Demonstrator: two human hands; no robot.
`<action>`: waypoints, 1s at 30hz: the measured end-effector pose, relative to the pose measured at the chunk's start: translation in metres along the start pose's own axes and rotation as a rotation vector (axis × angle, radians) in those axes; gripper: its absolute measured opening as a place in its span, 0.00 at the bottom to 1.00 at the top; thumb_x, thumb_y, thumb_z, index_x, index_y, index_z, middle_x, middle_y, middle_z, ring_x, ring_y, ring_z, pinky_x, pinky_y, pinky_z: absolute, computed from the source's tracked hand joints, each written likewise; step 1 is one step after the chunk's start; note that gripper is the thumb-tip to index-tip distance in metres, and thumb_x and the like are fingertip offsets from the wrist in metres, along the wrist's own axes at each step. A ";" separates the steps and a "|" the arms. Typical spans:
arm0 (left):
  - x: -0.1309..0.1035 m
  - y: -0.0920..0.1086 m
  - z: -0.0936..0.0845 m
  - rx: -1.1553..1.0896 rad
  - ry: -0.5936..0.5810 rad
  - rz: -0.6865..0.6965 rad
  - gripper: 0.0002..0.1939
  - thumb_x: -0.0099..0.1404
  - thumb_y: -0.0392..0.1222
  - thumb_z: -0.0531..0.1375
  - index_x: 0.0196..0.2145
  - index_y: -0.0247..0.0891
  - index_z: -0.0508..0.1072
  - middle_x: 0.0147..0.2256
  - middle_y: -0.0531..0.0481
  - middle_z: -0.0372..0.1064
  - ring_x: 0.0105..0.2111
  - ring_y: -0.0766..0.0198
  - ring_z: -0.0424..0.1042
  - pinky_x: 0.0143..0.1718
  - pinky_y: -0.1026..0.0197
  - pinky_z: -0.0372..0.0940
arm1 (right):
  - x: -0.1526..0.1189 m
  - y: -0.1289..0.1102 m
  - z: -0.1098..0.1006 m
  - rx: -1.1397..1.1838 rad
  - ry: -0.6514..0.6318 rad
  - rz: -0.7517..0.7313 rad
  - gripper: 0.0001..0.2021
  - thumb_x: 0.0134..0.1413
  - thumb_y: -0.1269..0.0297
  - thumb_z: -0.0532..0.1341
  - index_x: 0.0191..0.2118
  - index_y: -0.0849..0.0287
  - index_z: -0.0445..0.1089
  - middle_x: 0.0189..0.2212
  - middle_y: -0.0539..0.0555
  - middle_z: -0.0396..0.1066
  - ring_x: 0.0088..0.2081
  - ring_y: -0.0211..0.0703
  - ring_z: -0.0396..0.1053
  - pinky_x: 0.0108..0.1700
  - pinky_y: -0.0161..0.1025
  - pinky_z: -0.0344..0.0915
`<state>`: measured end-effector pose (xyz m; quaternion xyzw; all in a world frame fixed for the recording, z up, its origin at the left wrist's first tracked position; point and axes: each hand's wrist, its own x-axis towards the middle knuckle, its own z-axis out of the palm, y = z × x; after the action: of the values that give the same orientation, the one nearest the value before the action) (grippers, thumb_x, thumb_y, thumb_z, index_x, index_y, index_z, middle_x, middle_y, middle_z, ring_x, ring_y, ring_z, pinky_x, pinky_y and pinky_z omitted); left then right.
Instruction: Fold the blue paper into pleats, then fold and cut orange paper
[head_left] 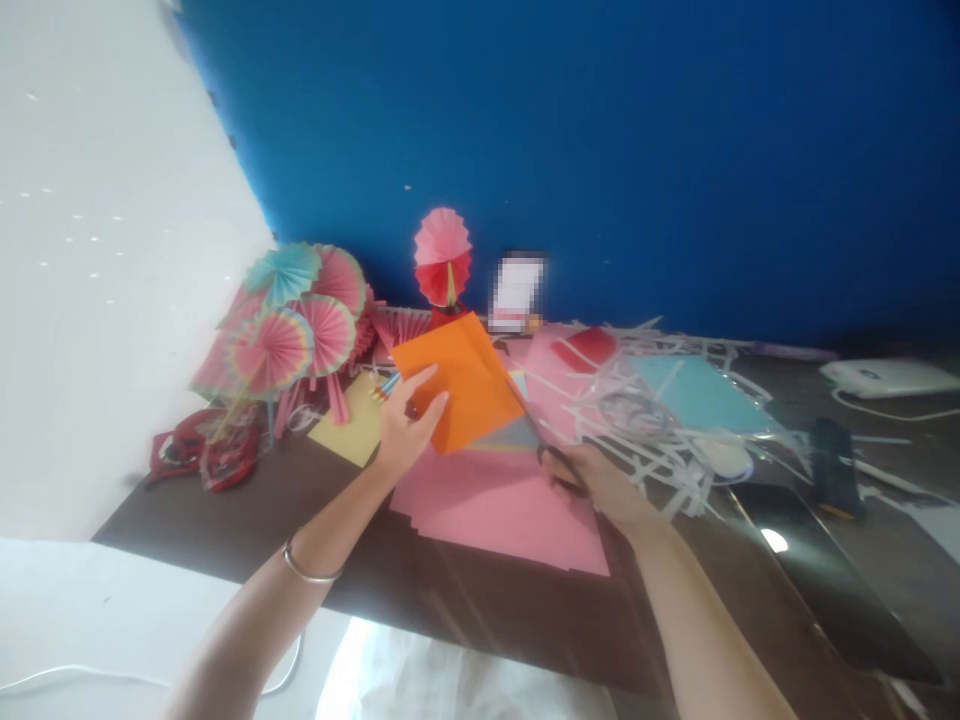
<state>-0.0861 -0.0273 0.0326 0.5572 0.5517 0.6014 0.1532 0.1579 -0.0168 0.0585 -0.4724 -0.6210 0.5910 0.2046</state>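
Observation:
An orange paper sheet [469,385] is in my left hand [409,420], whose thumb and fingers close on its left edge. My right hand [589,480] grips dark-handled scissors [564,470]; their blades run along the right edge of the orange sheet. Beneath both hands lie pink sheets [502,510] on the dark table [450,590]. A grey-blue piece [510,434] shows just below the orange sheet. To the left of my left hand is a yellow sheet [351,430].
Folded paper fans [292,335] and a red item [214,448] sit at the left. Behind stands a pink and red fan [442,255]. White paper strips [667,470], a light blue sheet [701,393] and a dark phone-like slab [832,580] lie at the right.

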 end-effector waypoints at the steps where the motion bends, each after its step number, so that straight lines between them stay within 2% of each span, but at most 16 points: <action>1: 0.000 0.000 0.000 0.002 -0.001 0.002 0.19 0.58 0.47 0.59 0.47 0.39 0.70 0.47 0.43 0.68 0.48 0.58 0.67 0.51 0.54 0.61 | 0.000 0.000 0.000 0.007 0.002 0.000 0.19 0.48 0.51 0.56 0.16 0.59 0.62 0.10 0.48 0.57 0.15 0.33 0.53 0.20 0.35 0.46; 10: 0.000 -0.001 0.000 0.007 0.003 0.010 0.19 0.58 0.47 0.59 0.47 0.38 0.70 0.48 0.43 0.68 0.49 0.58 0.67 0.51 0.55 0.61 | 0.001 0.002 0.000 -0.001 -0.003 -0.013 0.21 0.46 0.48 0.57 0.16 0.60 0.61 0.10 0.48 0.57 0.15 0.32 0.54 0.20 0.34 0.49; 22: 0.001 -0.001 0.000 0.007 -0.005 0.014 0.19 0.59 0.45 0.59 0.47 0.38 0.69 0.47 0.43 0.68 0.49 0.58 0.66 0.51 0.54 0.61 | 0.002 0.005 -0.002 0.001 0.015 0.034 0.20 0.46 0.49 0.57 0.17 0.60 0.61 0.11 0.47 0.56 0.15 0.32 0.53 0.18 0.33 0.47; 30: 0.001 0.001 -0.001 0.012 -0.011 0.002 0.18 0.58 0.45 0.59 0.47 0.38 0.69 0.48 0.43 0.68 0.49 0.58 0.66 0.51 0.54 0.61 | 0.001 0.003 -0.002 -0.005 0.002 0.020 0.21 0.43 0.46 0.58 0.16 0.58 0.57 0.11 0.47 0.55 0.15 0.32 0.52 0.18 0.34 0.46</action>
<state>-0.0869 -0.0279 0.0343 0.5620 0.5538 0.5952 0.1523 0.1599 -0.0153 0.0562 -0.4796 -0.6175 0.5910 0.1983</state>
